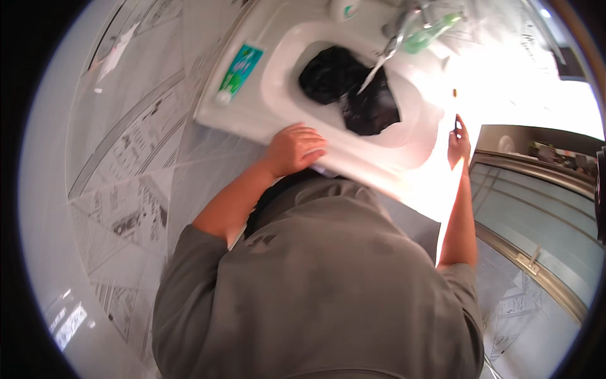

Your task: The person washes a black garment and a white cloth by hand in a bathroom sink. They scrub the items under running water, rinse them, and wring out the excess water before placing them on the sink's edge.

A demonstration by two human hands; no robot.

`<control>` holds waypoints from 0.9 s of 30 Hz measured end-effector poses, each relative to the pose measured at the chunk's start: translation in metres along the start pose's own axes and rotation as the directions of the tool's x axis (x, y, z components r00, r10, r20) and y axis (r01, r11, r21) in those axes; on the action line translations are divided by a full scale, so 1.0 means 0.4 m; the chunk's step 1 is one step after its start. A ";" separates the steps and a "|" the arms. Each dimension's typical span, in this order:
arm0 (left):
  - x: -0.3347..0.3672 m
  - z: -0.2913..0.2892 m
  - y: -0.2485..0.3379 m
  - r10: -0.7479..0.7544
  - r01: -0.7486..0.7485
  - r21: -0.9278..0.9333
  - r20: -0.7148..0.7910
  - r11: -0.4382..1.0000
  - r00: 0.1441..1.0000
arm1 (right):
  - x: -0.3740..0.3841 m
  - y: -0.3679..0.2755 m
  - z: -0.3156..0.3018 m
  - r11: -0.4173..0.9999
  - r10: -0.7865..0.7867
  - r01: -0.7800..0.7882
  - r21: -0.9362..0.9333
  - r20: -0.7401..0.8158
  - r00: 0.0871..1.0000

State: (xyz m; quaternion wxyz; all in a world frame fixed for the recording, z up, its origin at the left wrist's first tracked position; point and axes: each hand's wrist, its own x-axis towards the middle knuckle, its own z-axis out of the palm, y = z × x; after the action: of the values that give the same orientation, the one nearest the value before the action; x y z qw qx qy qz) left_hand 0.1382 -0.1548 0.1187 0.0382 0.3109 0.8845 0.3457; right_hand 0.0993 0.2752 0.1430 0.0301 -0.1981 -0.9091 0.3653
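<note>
My left hand rests at the front rim of the white sink, empty, its fingers loosely bent and the thumb apart. Out to the right, my right hand is closed around a thin dark stick that points upward; strong glare washes out part of it, so its kind is unclear. A wet black cloth lies bunched in the basin. Water runs onto it from the metal faucet. On the sink's left ledge lies a green and blue toothpaste tube with a white cap.
Behind the basin, a clear green bottle stands by the faucet, and a white container sits at the back rim. A metal-framed glass panel is close to my right arm. Patterned tile wall borders the left side.
</note>
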 end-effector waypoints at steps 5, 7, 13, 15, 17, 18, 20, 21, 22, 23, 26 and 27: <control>0.057 -0.042 -0.077 -0.161 0.157 0.330 -0.016 0.931 0.987 | 0.155 0.050 -0.038 0.911 -0.280 0.268 -0.313 0.006 0.960; 0.058 -0.025 -0.090 -0.178 0.113 0.328 0.173 0.938 0.969 | 0.201 0.060 -0.042 0.946 -0.168 0.172 -0.274 0.037 0.985; 0.066 -0.023 -0.059 -0.243 0.114 0.406 0.280 0.907 0.929 | 0.379 0.099 0.036 0.553 -0.525 0.404 -0.729 0.071 0.848; 0.076 -0.018 -0.066 -0.236 0.101 0.395 0.312 0.913 0.920 | 0.426 0.092 0.039 0.498 -0.501 0.382 -0.778 0.101 0.859; 0.094 -0.014 -0.064 -0.275 0.116 0.413 0.350 0.903 0.895 | 0.439 0.064 0.059 0.486 -0.491 0.333 -0.808 0.064 0.869; 0.108 -0.008 -0.062 -0.294 0.122 0.422 0.372 0.898 0.880 | 0.435 0.049 0.062 0.480 -0.481 0.307 -0.822 0.045 0.875; 0.126 0.013 -0.070 -0.324 0.157 0.402 0.391 0.902 0.861 | 0.396 0.012 0.067 0.504 -0.509 0.275 -0.819 -0.025 0.860; 0.135 0.026 -0.069 -0.339 0.176 0.393 0.398 0.903 0.853 | 0.370 0.007 0.067 0.511 -0.526 0.281 -0.813 -0.036 0.850; 0.151 0.034 -0.063 -0.347 0.172 0.394 0.430 0.903 0.834 | 0.342 0.020 0.067 0.529 -0.559 0.281 -0.801 -0.080 0.825; 0.165 0.045 -0.055 -0.360 0.178 0.395 0.455 0.901 0.814 | 0.310 0.024 0.074 0.564 -0.598 0.337 -0.754 -0.092 0.796; 0.208 0.108 -0.037 -0.200 0.090 0.210 0.594 0.974 0.779 | 0.161 0.014 0.115 0.704 -0.630 0.483 -0.522 -0.144 0.763; 0.222 0.131 -0.014 -0.110 0.018 0.151 0.628 0.988 0.770 | 0.105 0.011 0.157 0.759 -0.633 0.548 -0.352 -0.202 0.748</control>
State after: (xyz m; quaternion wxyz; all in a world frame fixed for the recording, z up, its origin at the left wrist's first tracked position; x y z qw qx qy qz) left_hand 0.0788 -0.0759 0.0886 0.3247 0.3807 0.8513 0.1582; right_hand 0.0498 0.2532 0.0904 0.2594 0.0457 -0.9490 0.1733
